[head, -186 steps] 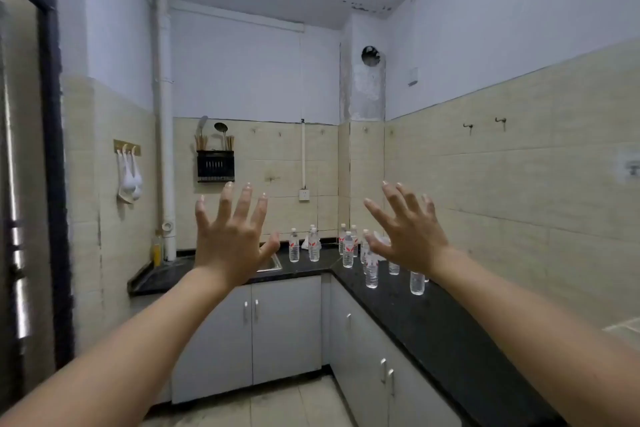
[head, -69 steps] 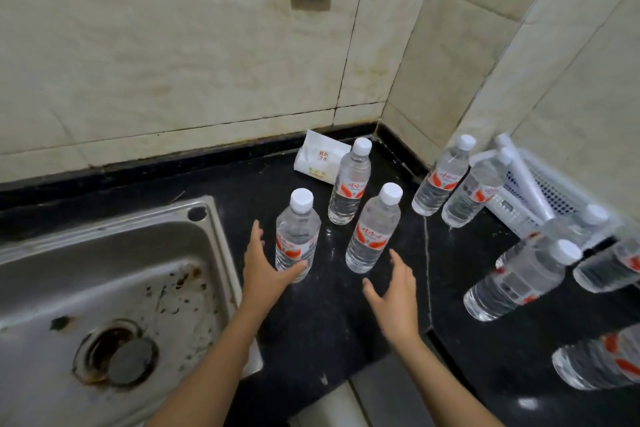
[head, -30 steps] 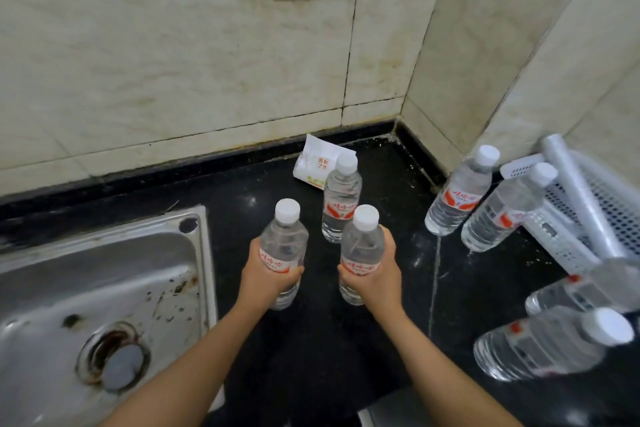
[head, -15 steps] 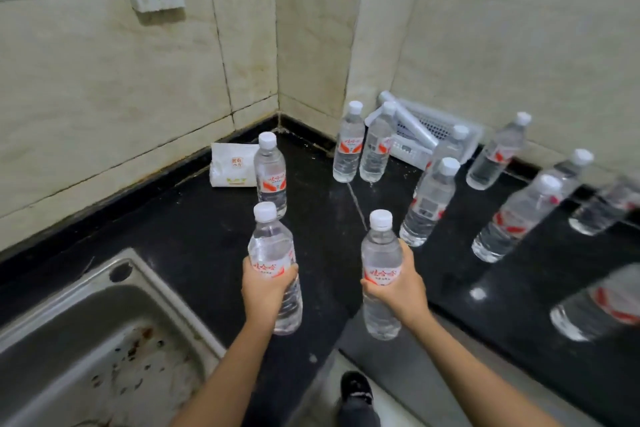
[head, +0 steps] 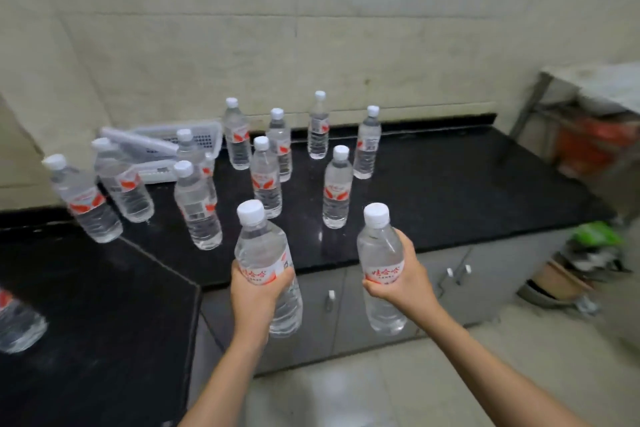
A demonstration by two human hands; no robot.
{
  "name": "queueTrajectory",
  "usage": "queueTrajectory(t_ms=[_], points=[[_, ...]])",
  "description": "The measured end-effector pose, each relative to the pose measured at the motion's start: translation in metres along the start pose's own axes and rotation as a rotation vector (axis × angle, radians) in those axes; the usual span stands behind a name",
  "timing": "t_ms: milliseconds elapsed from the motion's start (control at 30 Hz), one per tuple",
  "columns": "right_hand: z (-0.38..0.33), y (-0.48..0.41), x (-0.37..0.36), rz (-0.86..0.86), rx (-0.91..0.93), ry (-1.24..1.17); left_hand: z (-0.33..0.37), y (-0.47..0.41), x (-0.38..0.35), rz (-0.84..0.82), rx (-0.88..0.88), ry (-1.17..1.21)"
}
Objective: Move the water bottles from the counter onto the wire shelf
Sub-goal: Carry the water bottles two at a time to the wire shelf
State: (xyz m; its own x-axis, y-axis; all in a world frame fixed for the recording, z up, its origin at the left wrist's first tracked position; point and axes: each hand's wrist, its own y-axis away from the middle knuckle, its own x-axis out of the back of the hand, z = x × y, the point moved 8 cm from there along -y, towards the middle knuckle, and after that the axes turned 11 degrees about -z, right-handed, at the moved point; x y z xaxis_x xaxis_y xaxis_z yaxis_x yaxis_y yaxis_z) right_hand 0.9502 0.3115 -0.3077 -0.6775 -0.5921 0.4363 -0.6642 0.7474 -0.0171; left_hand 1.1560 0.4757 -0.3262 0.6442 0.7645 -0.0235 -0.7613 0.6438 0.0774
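Left hand (head: 258, 291) was clamped around bottle A (head: 266, 267), right hand (head: 401, 279) around bottle B (head: 382, 267). Both were upright at lower centre of frame, lifted off the counter (head: 450, 191), in front of the cabinet doors (head: 349, 308). About ten more bottles (head: 265, 177) stood on the counter, centre and left, near a white basket (head: 204, 139). Blurred rack (head: 588, 114) at right edge; shelf type unclear.

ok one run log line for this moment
stage: carrying | left hand: holds bottle | right hand: holds second bottle | counter: many bottles left | shelf: unclear
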Motion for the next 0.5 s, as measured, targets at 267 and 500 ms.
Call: queueTrajectory(t_ms=[267,500], points=[[0.061,0.065,0.188,0.294,-0.093,0.095,0.018,0.001,-0.196,-0.244,-0.044,-0.040],[0.122,0.118,0.319,0.448,-0.176,0.161,0.013,0.035,-0.359,-0.435,-0.052,-0.004]])
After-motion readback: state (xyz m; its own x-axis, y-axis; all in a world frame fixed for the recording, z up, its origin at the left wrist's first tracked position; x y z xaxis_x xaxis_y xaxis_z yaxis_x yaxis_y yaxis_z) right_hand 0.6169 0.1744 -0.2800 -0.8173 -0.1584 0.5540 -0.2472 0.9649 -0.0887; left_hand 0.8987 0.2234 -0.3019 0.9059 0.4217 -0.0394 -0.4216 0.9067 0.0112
